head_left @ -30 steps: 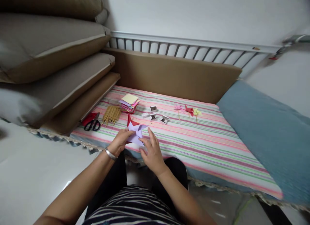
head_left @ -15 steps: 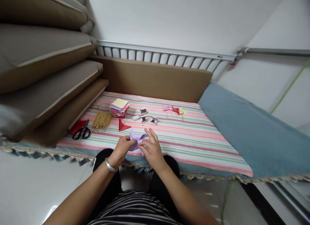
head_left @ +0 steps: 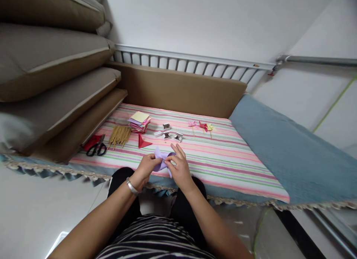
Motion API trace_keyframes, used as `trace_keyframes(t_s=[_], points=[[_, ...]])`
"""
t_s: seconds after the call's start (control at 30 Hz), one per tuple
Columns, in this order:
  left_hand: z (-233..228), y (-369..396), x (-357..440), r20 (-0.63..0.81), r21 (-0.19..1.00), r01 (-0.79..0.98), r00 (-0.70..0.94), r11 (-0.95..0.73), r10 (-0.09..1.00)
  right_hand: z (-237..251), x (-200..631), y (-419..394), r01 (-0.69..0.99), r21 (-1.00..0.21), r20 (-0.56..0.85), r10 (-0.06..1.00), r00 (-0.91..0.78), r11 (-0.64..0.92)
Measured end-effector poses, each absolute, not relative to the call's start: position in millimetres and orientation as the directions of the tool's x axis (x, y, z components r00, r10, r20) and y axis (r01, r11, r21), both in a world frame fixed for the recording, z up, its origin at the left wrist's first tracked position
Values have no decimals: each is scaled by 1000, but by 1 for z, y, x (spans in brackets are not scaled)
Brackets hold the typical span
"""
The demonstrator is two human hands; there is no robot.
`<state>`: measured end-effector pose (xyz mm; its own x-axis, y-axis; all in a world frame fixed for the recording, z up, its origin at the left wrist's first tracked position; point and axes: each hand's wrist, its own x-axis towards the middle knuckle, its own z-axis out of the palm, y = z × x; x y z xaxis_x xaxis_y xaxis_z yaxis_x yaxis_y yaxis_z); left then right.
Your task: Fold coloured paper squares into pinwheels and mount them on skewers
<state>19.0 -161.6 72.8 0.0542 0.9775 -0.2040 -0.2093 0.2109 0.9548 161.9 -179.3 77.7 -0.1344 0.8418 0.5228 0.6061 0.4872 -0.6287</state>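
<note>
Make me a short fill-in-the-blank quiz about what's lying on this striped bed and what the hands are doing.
Both hands, left hand and right hand, hold a folded ____ paper piece.
The black-handled scissors lie left of the bundle of ____ sticks.
The stack of coloured paper squares has a ____ sheet on top.
Missing: purple; wooden; yellow

Three pinwheels (head_left: 201, 126); one scissors (head_left: 96, 149); two hands (head_left: 164, 168).

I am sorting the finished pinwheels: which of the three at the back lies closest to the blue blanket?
The yellow pinwheel, the rightmost in the row; the red pinwheel and pink pinwheel lie farther from the blue blanket.
</note>
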Motion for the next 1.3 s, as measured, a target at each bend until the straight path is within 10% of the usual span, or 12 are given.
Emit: trace_keyframes(t_s=[1.07, 1.3], points=[[72, -166, 13, -202, 876, -393, 228, 279, 953, 71, 156, -173, 656, -649, 484, 874, -36, 387], [58, -153, -6, -237, 838, -455, 196, 302, 952, 49, 160, -158, 468, -838, 375, 920, 118, 281]])
